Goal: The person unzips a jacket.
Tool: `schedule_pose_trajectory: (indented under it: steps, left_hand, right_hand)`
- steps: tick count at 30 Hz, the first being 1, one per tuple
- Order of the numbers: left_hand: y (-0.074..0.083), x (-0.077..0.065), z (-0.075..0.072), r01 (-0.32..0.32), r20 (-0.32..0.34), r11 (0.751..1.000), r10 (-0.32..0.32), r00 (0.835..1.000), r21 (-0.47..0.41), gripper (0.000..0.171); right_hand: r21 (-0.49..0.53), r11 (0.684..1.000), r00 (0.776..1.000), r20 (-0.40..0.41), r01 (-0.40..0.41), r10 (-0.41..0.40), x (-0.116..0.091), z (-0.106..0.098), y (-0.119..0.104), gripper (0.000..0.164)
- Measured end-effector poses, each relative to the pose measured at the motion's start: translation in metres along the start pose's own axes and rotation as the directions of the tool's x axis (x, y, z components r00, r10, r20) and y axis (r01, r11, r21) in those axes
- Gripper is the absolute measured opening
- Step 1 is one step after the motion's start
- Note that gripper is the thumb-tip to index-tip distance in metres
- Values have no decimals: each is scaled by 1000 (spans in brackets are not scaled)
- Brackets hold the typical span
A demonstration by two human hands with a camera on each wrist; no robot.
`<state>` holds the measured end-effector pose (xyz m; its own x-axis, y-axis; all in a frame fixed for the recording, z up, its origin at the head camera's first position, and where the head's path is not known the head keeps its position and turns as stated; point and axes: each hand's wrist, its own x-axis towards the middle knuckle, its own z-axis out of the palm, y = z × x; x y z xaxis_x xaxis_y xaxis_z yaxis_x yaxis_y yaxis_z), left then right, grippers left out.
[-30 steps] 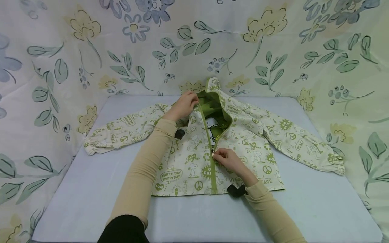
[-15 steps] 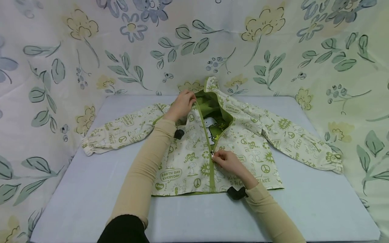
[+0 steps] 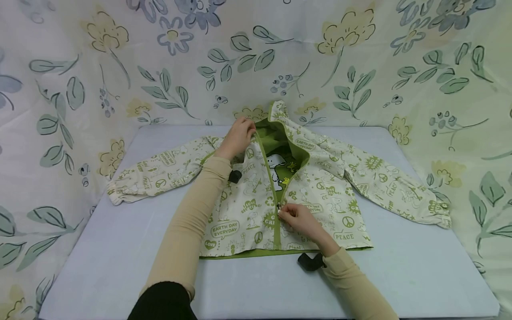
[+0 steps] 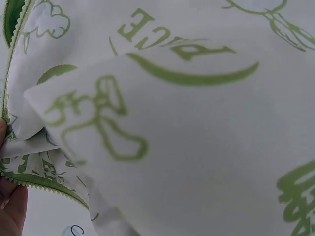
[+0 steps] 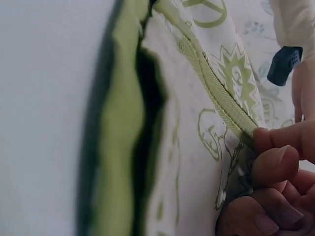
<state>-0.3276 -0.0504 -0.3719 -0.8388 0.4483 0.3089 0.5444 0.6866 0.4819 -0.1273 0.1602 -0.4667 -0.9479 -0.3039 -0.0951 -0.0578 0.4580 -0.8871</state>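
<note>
A white hooded jacket (image 3: 248, 213) with green print lies spread front up, its front zipper partly undone. Through the gap shows the green lining (image 3: 276, 138) with a white cartoon dog. My left hand (image 3: 239, 137) pinches the left front edge near the collar; in the left wrist view its fingers (image 4: 15, 209) hold the toothed zipper edge (image 4: 47, 184). With thumb and forefinger, my right hand (image 3: 301, 219) pinches the zipper pull (image 3: 278, 208) at the bottom of the gap. In the right wrist view the fingers (image 5: 275, 162) cover the pull, below the zipper tape (image 5: 216, 88).
Both sleeves, the left one (image 3: 160, 173) and the right one (image 3: 396, 191), stretch out sideways on the white tabletop (image 3: 132, 258). A floral cloth (image 3: 216, 35) hangs behind and at both sides. Each wrist carries a small black camera (image 3: 311, 262).
My right hand has drawn the zipper pull slightly towards the hem, lengthening the gap. The front hem has lifted a little, baring green lining beneath. My left hand keeps its grip near the collar.
</note>
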Motion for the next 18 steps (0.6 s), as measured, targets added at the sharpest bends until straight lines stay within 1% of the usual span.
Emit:
schedule_pose_trajectory:
  steps: [4, 12, 18]
  left_hand:
    - [0, 0, 0, 8, -4, 1000, -8, 1000, -4, 16]
    - [-2, 2, -1, 29, -32, 1000, -29, 999, -4, 17]
    - [-2, 1, 0, 46, -56, 999, -47, 997, -15, 18]
  right_hand:
    - [-4, 1000, 1000, -16, 13, -13, -1, 2, 2, 22]
    - [6, 1000, 1000, -27, 7, -7, -4, 2, 3, 18]
    - [-17, 999, 998, -30, 48, -49, -8, 4, 4, 19]
